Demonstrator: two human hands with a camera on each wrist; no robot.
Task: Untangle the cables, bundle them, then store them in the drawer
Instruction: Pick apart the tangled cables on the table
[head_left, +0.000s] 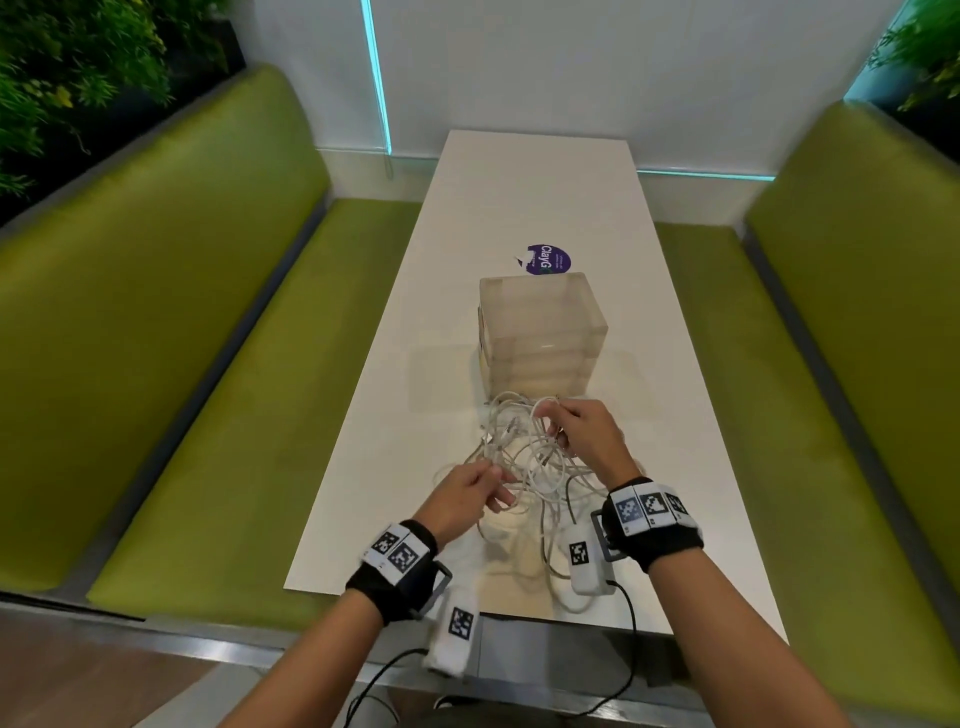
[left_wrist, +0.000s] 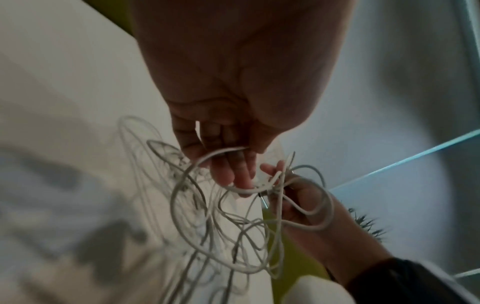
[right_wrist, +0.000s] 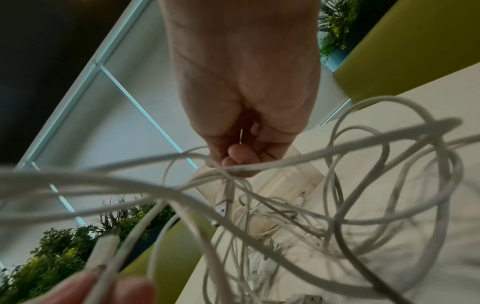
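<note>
A tangle of white cables (head_left: 524, 457) is lifted a little above the near end of the white table (head_left: 540, 208). My left hand (head_left: 480, 488) pinches strands at the tangle's near left, its fingers (left_wrist: 233, 170) curled through a loop of cable (left_wrist: 197, 216). My right hand (head_left: 576, 423) grips strands at the far right, the fingers (right_wrist: 239, 158) closed round a cable (right_wrist: 259, 167). A plug end (right_wrist: 223, 205) hangs below that hand. Just beyond the tangle stands a translucent stack of small drawers (head_left: 540, 332), all closed.
A purple round sticker (head_left: 548, 258) lies on the table behind the drawers. Green benches (head_left: 208, 364) run along both sides, with plants (head_left: 78, 78) behind. The table's near edge is just under my wrists.
</note>
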